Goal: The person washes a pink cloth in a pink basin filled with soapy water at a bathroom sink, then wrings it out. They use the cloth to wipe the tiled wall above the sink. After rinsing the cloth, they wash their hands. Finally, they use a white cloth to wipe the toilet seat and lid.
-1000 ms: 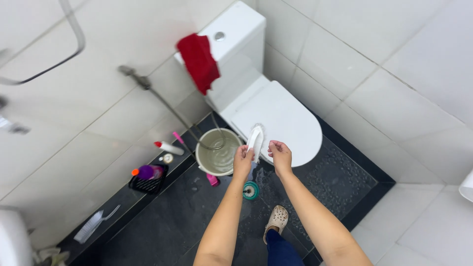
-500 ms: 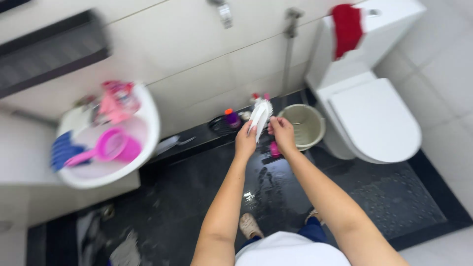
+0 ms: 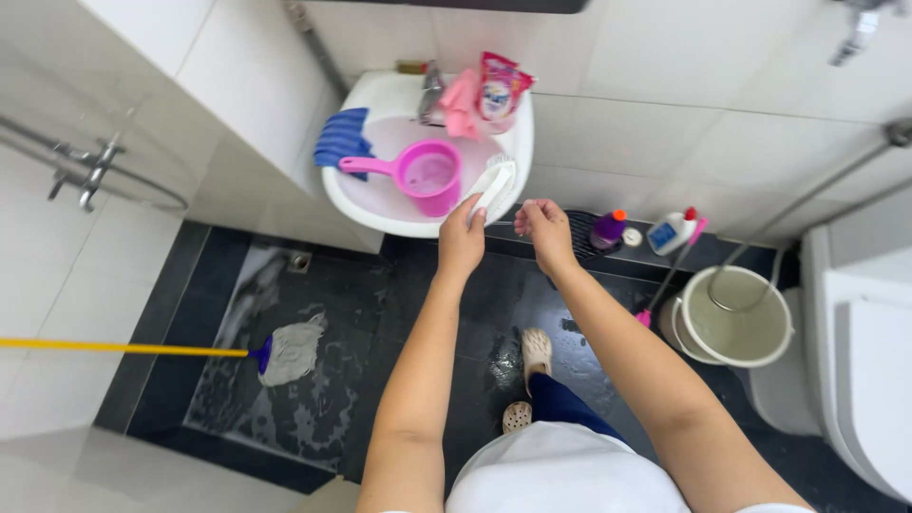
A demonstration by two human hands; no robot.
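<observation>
My left hand [image 3: 462, 237] grips a white scrub brush [image 3: 492, 187] at the front rim of a white washbasin [image 3: 366, 204]. My right hand [image 3: 545, 228] hovers just right of the brush, fingers curled with nothing visible in them. In the basin sit a pink scoop with a long handle [image 3: 418, 174], a blue cloth [image 3: 340, 140] over the left rim, a pink cloth and a red-and-white packet [image 3: 501, 87] near the tap [image 3: 432, 91].
A grey bucket [image 3: 735, 315] with a wire handle stands right of me, beside a white toilet [image 3: 869, 361]. Bottles [image 3: 673, 231] line the dark ledge. A mop with a yellow handle [image 3: 285, 350] lies on the wet dark floor at left. White tiled walls surround.
My view has swung left from the toilet and bucket to the washbasin. Both hands carried the white brush across and now hold it at the basin's front rim.
</observation>
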